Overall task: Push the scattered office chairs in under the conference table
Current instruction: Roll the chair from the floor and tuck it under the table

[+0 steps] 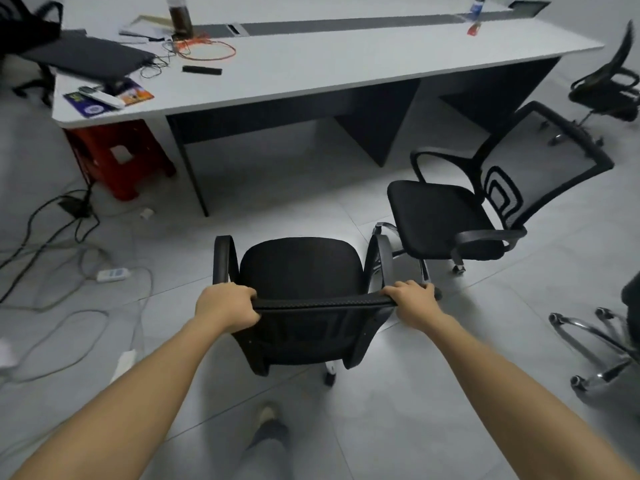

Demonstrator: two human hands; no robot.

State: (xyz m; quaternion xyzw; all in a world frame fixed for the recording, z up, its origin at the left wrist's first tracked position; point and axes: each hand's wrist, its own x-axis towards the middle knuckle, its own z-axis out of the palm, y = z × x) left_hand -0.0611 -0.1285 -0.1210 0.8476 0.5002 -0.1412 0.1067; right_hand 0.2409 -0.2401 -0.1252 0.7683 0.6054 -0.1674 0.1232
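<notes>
A black mesh office chair [300,268] stands on the tiled floor right in front of me, its seat facing the white conference table [311,74]. My left hand [225,308] grips the left end of its backrest's top edge, and my right hand [412,299] grips the right end. A second black chair [450,216] stands to the right, turned sideways, a short way from the table. A third chair [609,84] is at the far right past the table's end. The chrome base of another chair [595,344] shows at the right edge.
A red plastic stool [121,161] sits under the table's left end. Cables and a power strip [112,274] lie across the floor at left. The tabletop carries a laptop [86,57], an orange cable loop, papers and a bottle. My foot [268,415] is behind the chair.
</notes>
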